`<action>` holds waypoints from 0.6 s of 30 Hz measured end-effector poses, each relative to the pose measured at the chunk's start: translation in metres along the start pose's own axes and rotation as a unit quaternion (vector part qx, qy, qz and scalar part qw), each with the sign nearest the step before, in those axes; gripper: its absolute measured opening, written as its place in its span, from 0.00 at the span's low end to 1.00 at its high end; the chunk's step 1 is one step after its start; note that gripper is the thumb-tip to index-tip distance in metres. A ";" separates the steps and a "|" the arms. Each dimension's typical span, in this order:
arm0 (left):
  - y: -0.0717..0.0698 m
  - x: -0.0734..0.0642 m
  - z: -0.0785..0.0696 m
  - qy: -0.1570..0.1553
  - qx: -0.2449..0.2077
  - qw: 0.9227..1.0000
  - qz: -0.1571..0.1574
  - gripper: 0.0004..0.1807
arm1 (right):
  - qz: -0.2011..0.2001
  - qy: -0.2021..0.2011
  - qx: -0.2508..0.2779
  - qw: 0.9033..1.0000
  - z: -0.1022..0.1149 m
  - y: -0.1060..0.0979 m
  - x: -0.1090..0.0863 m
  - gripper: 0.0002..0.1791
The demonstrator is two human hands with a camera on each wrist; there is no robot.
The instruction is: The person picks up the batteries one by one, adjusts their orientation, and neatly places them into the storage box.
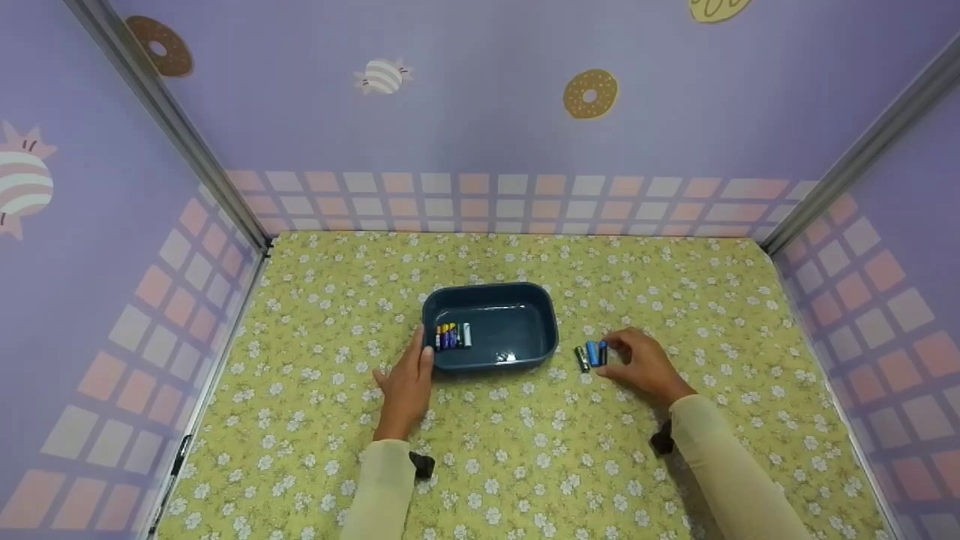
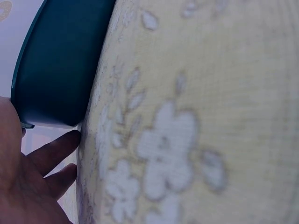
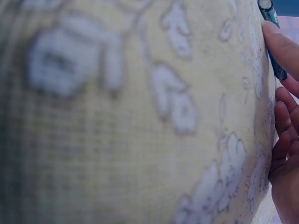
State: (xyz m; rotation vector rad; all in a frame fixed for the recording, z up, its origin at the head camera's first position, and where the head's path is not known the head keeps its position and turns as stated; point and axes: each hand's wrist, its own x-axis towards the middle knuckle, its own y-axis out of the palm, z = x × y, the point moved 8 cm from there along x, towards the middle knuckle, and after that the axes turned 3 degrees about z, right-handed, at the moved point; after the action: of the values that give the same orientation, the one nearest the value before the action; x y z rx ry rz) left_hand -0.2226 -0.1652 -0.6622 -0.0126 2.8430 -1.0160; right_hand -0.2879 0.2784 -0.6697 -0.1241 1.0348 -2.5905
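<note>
A dark blue-green plastic bin [image 1: 499,364] stands on the cloth. My left hand [image 1: 407,382] rests against the bin's left end, its thumb at the front left corner; in the left wrist view two fingers spread below the bin's wall [image 2: 60,60]. Several batteries [image 1: 453,335] lie in a row at the bin's left inside. Right of the bin are three more: a green battery [image 1: 582,359], a light blue one [image 1: 592,353] and a dark one with a blue end [image 1: 603,353]. My right hand [image 1: 641,365] pinches the dark battery end to end, thumb near, finger far.
A yellow flowered cloth [image 1: 495,457] covers the table. Purple walls [image 1: 480,135] with a pink and white check band close off the back and both sides. Grey metal posts [image 1: 180,127] stand at the back corners.
</note>
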 end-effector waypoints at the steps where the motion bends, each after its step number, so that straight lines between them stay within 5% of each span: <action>1: 0.000 0.000 0.000 -0.001 0.000 1.000 0.000 0.37 | -0.001 0.000 0.001 1.000 0.000 0.000 0.000 0.30; 18: 0.000 -0.002 0.001 -0.003 -0.002 1.000 -0.005 0.35 | 0.005 0.012 0.003 1.000 -0.002 0.002 0.000 0.28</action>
State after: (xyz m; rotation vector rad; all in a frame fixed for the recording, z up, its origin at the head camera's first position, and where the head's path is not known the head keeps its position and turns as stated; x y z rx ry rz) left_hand -0.2210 -0.1656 -0.6628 -0.0314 2.8427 -1.0093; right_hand -0.2878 0.2784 -0.6722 -0.0865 1.0333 -2.5909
